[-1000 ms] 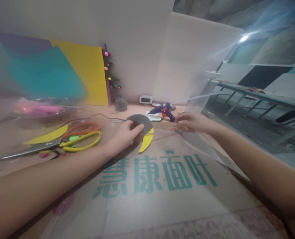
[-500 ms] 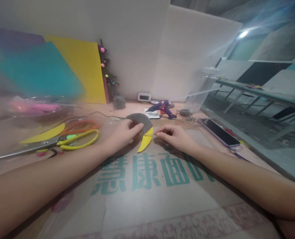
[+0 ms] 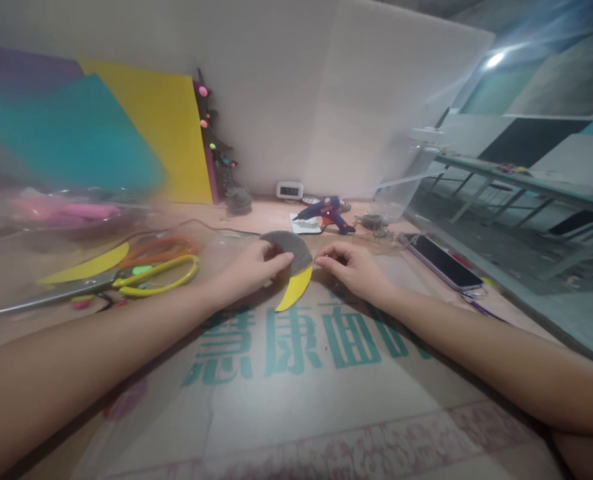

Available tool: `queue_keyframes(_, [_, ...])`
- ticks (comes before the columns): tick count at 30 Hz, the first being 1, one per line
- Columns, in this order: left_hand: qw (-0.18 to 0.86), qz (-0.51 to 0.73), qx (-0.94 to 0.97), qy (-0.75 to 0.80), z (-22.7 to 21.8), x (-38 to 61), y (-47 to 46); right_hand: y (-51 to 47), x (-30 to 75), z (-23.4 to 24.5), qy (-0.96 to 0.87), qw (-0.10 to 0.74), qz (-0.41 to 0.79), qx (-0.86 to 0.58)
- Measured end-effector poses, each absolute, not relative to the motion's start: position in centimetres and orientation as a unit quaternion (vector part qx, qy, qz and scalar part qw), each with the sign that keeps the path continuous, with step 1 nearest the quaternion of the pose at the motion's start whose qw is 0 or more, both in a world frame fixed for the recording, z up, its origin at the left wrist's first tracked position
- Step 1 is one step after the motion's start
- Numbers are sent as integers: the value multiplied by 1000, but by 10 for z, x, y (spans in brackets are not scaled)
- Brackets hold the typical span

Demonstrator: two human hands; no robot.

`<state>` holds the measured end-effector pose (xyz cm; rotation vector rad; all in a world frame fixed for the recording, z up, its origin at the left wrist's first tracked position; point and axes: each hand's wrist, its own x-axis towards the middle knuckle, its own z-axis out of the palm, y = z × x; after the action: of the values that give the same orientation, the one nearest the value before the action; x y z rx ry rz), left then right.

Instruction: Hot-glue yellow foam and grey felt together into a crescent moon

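Observation:
A crescent (image 3: 297, 288) has bare yellow at its lower tip, and grey cord (image 3: 296, 248) is wound closely round its upper part. My left hand (image 3: 256, 268) grips the wound part between thumb and fingers, just above the table. Close to the crescent's right edge, my right hand (image 3: 344, 265) is closed in a pinch on the cord's loose strand, which is barely visible here. The crescent's far end is partly hidden behind my left fingers.
Scissors (image 3: 156, 283) and another yellow crescent (image 3: 89, 265) lie left. Behind are a glue gun (image 3: 322, 211), a small clock (image 3: 289, 191) and a decorated twig stand (image 3: 237, 200). A phone (image 3: 444, 261) lies right, beside a clear container (image 3: 401, 190).
The strand that crossed the yellow part to my right fingers no longer shows there. My right hand has risen slightly beside the crescent's edge, while my left hand keeps its hold.

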<state>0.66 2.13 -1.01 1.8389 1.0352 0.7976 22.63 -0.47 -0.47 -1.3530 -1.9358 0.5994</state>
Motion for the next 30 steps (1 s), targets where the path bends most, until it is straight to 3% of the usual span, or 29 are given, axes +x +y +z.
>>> queue_keyframes(16, [453,299,746,385,-14,3,25,-4,229,-5,-757,346,216,-511])
queue_keyframes(30, [448,283,770,354,-18,4,24,-5,227,-4,-725,335,322,-509])
